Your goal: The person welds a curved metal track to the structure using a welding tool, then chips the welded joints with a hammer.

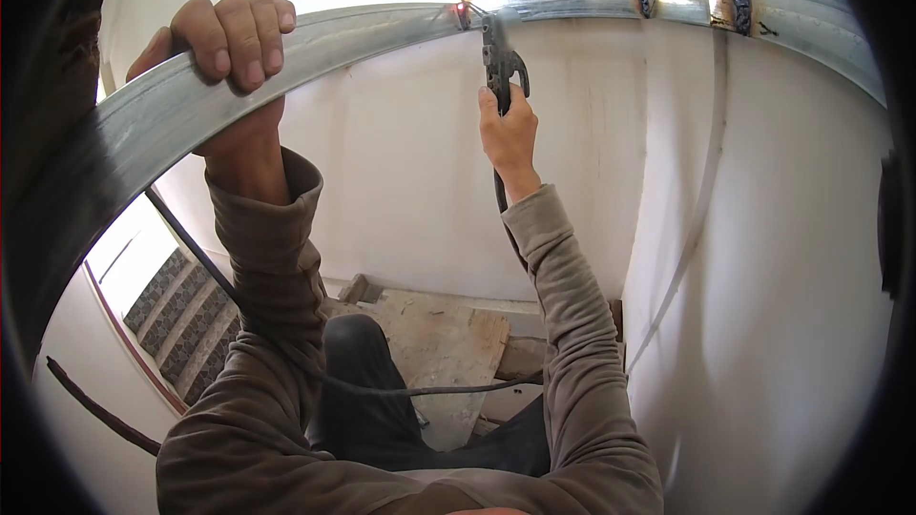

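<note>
My left hand is closed over the top edge of a shiny metal beam, fingers wrapped round its near face. In my right hand is a black welding electrode holder, held upright with its lever on the right side. Its tip meets a red-glowing joint in the beam, where a small bright spot and a little smoke show. Farther right along the beam are dark weld seams and a rust-brown scorched patch. A black cable runs down from the holder along my right sleeve.
White walls stand close ahead and to the right. Below me lies a wooden board platform, with a cable crossing over my legs. Patterned stairs descend at the lower left. A dark rod juts in nearby.
</note>
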### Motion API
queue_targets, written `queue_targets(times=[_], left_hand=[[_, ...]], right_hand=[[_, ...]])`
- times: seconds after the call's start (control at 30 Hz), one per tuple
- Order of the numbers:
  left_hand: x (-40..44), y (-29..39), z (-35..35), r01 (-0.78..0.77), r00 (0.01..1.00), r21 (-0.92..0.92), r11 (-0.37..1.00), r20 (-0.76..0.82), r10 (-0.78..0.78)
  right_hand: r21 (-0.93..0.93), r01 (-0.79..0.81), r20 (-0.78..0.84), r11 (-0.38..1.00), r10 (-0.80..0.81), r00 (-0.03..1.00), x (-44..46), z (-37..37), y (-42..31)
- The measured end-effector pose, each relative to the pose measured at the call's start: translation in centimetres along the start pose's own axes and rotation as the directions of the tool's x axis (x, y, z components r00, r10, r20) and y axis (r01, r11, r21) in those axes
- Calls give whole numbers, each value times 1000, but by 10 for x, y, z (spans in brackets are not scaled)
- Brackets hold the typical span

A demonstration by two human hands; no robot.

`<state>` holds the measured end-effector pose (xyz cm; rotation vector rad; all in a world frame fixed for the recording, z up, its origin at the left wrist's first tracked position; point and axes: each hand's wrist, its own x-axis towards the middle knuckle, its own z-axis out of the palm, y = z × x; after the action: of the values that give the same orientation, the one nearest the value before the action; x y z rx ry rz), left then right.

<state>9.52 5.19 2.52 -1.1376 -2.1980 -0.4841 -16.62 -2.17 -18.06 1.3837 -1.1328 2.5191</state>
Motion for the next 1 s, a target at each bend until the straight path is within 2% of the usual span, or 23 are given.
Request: queue_targets(times=[0.13, 0.43, 0.63, 0.83, 0.87, 0.9, 1.0], left_hand=[[0, 1, 6, 0, 1000, 37, 999, -11, 1], [0, -1, 11, 0, 1000, 62, 998, -10, 0], [-3, 0, 12, 1, 1000, 59, 998, -13, 0], [-5, -2, 9, -15, 1000, 48, 999, -13, 15], [-7, -2, 8, -8, 1000, 31, 999, -18, 9], [-8, -2, 9, -2, 1000, 13, 1000, -22, 2], [-8, -1, 13, 2, 999, 16, 1000, -33, -1]], right_hand=[[49, -72, 31, 996, 71, 997, 0, 3, 4], [-23, -24, 13, 999, 24, 1000, -3, 3, 6], [-22, -58, 24, 998, 59, 998, -6, 3, 3], [-49, 26, -3, 998, -26, 1000, -8, 5, 9], [-58, 4, 4, 998, -4, 1000, -8, 5, 10], [2, -88, 34, 996, 88, 996, -12, 2, -3], [-23, -74, 28, 997, 75, 997, -12, 3, 3]])
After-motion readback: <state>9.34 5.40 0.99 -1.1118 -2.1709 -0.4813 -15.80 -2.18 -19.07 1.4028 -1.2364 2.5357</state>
